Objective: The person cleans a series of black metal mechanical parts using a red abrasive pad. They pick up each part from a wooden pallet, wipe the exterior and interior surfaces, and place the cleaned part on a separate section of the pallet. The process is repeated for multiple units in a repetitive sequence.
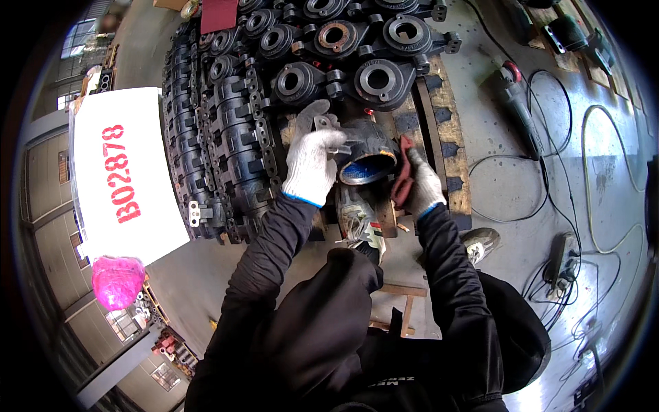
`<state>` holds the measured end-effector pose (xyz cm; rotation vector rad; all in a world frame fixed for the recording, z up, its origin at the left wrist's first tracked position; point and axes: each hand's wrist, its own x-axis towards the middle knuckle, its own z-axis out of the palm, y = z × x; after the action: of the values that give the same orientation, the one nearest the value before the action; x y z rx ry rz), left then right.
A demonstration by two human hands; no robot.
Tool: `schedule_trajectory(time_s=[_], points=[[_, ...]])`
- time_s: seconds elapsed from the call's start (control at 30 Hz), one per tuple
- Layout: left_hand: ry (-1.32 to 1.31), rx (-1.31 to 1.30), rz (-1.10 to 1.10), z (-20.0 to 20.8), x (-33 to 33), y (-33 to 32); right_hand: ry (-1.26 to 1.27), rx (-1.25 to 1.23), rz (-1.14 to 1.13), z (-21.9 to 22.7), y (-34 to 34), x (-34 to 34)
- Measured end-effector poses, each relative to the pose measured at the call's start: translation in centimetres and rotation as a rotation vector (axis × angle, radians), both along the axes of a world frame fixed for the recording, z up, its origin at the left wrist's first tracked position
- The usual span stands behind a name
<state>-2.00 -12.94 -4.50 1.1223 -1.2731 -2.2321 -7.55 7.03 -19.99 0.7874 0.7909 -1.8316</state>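
A black metal casting (371, 139) lies at the near edge of the wooden pallet, its round open end toward me and dark blue inside. My left hand (310, 161), in a white-grey knit glove, is closed at the casting's left side, thumb and fingers around a grey lug-like piece (321, 123); its join to the casting is partly hidden. To the right of the casting, my right hand (424, 185), gloved too, grips a dark red cloth (403, 180) held close to its side.
Black castings with round holes (379, 79) crowd the pallet (446, 147) ahead; black track chains (240, 144) stand left, beside a white sheet (127, 172) and pink bundle (118, 281). An angle grinder (516, 106), cables and a power strip (565, 261) lie right. My shoe (360, 223) is beneath the casting.
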Motion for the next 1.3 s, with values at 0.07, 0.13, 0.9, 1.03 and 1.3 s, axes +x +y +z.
schedule_trajectory(time_s=[0.07, 0.13, 0.9, 1.03, 1.3], points=[[0.026, -0.067, -0.075, -0.4, 1.1, 0.7, 0.133, 0.228, -0.076, -0.1, 0.1, 0.1], [0.079, 0.096, -0.016, 0.0, 1.8, 1.1, 0.205, 0.337, -0.094, 3.5, 1.1, 0.4], [-0.323, -0.52, -0.515, -9.3, 0.9, 9.9, 0.553, 0.987, -0.408, -0.5, 15.1, -2.4], [-0.312, -0.499, -0.489, -9.1, 1.0, 10.4, 0.6, 1.116, -0.39, 2.0, 16.9, -1.4], [-0.374, -0.527, -0.491, -8.1, 1.2, 10.5, 1.019, 1.277, 0.232, 5.8, 11.4, -2.0]])
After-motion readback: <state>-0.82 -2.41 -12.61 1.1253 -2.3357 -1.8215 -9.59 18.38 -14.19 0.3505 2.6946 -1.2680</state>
